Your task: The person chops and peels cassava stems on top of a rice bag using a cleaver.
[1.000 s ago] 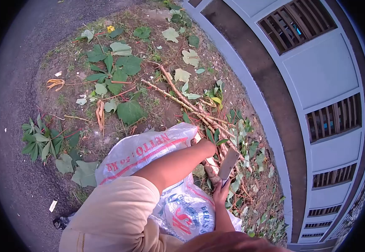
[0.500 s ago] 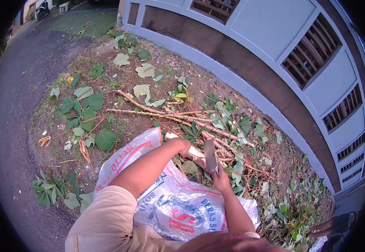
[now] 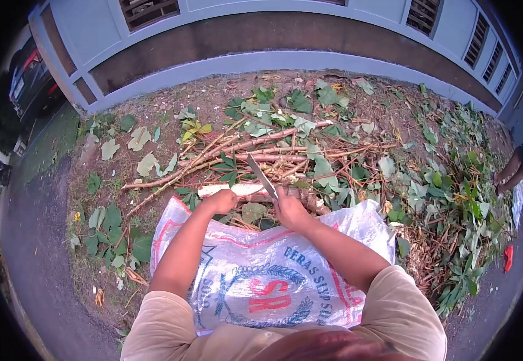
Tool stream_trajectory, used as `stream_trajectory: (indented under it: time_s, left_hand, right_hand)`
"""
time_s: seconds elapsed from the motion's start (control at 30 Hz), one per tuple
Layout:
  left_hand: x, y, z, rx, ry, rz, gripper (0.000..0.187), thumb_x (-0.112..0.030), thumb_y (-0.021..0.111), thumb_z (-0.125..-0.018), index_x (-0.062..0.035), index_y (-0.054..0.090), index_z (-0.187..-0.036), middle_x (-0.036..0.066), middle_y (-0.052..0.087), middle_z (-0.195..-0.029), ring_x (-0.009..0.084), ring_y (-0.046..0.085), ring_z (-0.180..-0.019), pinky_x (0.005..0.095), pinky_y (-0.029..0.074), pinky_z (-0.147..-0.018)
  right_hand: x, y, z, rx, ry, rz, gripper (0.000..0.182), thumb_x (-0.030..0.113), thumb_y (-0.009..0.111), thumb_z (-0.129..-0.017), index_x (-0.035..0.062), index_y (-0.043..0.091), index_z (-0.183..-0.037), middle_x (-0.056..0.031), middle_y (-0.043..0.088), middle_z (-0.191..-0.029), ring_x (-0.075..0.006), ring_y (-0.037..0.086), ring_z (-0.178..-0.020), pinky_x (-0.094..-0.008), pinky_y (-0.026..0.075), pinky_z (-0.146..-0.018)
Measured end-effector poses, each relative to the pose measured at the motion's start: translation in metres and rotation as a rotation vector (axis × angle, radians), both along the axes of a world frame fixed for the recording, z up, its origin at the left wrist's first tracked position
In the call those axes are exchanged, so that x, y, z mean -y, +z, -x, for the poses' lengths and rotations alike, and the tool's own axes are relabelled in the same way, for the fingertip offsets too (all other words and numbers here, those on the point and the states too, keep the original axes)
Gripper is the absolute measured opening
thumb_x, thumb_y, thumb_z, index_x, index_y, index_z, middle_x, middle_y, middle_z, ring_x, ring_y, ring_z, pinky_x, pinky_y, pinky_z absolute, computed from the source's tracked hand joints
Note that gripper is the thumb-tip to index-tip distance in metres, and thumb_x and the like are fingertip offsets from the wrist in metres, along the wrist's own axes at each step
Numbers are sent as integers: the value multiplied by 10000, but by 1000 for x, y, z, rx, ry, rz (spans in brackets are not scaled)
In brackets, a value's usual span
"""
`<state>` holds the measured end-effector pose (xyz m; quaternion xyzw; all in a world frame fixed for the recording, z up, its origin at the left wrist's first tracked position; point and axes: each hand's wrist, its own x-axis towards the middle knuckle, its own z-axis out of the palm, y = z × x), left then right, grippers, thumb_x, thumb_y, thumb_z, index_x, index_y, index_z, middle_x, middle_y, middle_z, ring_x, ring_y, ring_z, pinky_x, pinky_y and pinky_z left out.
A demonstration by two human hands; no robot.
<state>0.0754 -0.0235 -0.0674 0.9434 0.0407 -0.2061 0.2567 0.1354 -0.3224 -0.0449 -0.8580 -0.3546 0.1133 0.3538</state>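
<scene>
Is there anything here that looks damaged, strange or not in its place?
The long piece beside the left hand looks stripped, with its white surface showing. Branches and loose leaves lie untidily beyond the sack. Nothing else clearly looks odd.

Soft, even daylight lies around the right hand (image 3: 291, 212), with a dull gleam on the knife (image 3: 263, 176) it grips and a mild sheen on the sack (image 3: 243, 256) below; beyond, the wall (image 3: 243, 39) bows with lens distortion, and blackness rounds off the corners
</scene>
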Motion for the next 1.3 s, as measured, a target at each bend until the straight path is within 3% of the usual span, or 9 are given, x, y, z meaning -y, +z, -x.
stream_trajectory:
  time_s: [0.2, 0.33, 0.5, 0.57, 0.73, 0.93, 1.03, 1.13, 1.3]
  left_hand:
    - [-8, -7, 8, -46, 19, -28, 290, -246, 533, -1015, -53, 748, -984, 150, 751, -968, 308, 703, -883, 421, 541, -835]
    - [-23, 12, 8, -253, 7, 95, 244, -188, 507, -1031, -32, 694, -1015, 76, 707, -913, 189, 640, -810, 378, 524, -773]
    - [-27, -11, 8, -7, -79, -58, 244, -201, 524, -979, -44, 704, -1025, 182, 732, -990, 339, 690, -928, 449, 529, -879]
    - [-30, -13, 8, -52, -73, 42, 239, -210, 526, -983, -36, 685, -1017, 186, 721, -970, 349, 681, -918, 464, 517, -861]
    - [-27, 7, 4, -83, -89, -12, 254, -228, 511, -1055, -40, 681, -1036, 152, 715, -981, 295, 671, -932, 433, 512, -880]
    - [-12, 5, 3, 214, -97, -56, 256, -235, 511, -1058, -33, 668, -1051, 202, 716, -985, 392, 689, -947, 485, 519, -862]
    - [8, -7, 3, 119, -66, -86, 260, -253, 514, -1056, -38, 659, -1077, 248, 711, -1049, 445, 676, -983, 528, 513, -876]
    - [3, -27, -2, 153, -60, -79, 277, -275, 510, -1060, -41, 658, -1085, 248, 710, -1048, 447, 675, -985, 533, 510, -882]
    - [14, -16, 1, 113, 7, -60, 312, -281, 513, -1045, -45, 692, -1143, 257, 715, -1151, 455, 681, -1057, 539, 525, -947]
  right_hand:
    - [3, -13, -8, -104, -26, 52, 312, 169, 576, -1008, -41, 508, -1229, -357, 698, -934, -557, 671, -920, -629, 521, -865]
    - [0, 21, 1, -23, -11, -64, 298, 162, 559, -1031, -12, 480, -1260, -326, 691, -845, -553, 665, -830, -645, 507, -787]
    - [-11, 36, 11, -13, -23, -103, 313, 149, 548, -1031, -23, 458, -1276, -331, 689, -842, -557, 664, -830, -639, 510, -790]
    - [-11, 0, 1, -87, 53, 161, 316, 148, 542, -1026, -36, 459, -1269, -350, 696, -907, -549, 677, -893, -622, 520, -834]
    - [-7, -8, -9, -67, 65, 176, 332, 179, 552, -1027, -33, 477, -1271, -353, 702, -990, -535, 681, -964, -604, 526, -882]
    - [-9, 50, -3, 39, -117, -121, 316, 206, 544, -1065, 39, 482, -1326, -308, 701, -845, -538, 683, -817, -610, 486, -729]
    - [-15, 61, 9, 24, -134, -247, 308, 195, 542, -1068, 36, 482, -1325, -309, 702, -855, -537, 681, -804, -607, 479, -713]
    - [-8, -13, 5, 16, -8, -80, 325, 186, 539, -1070, 11, 441, -1326, -330, 686, -832, -547, 673, -804, -630, 478, -710]
    - [-8, 0, 11, -56, 44, 139, 328, 218, 557, -1065, -14, 461, -1276, -375, 673, -902, -581, 653, -927, -627, 491, -826]
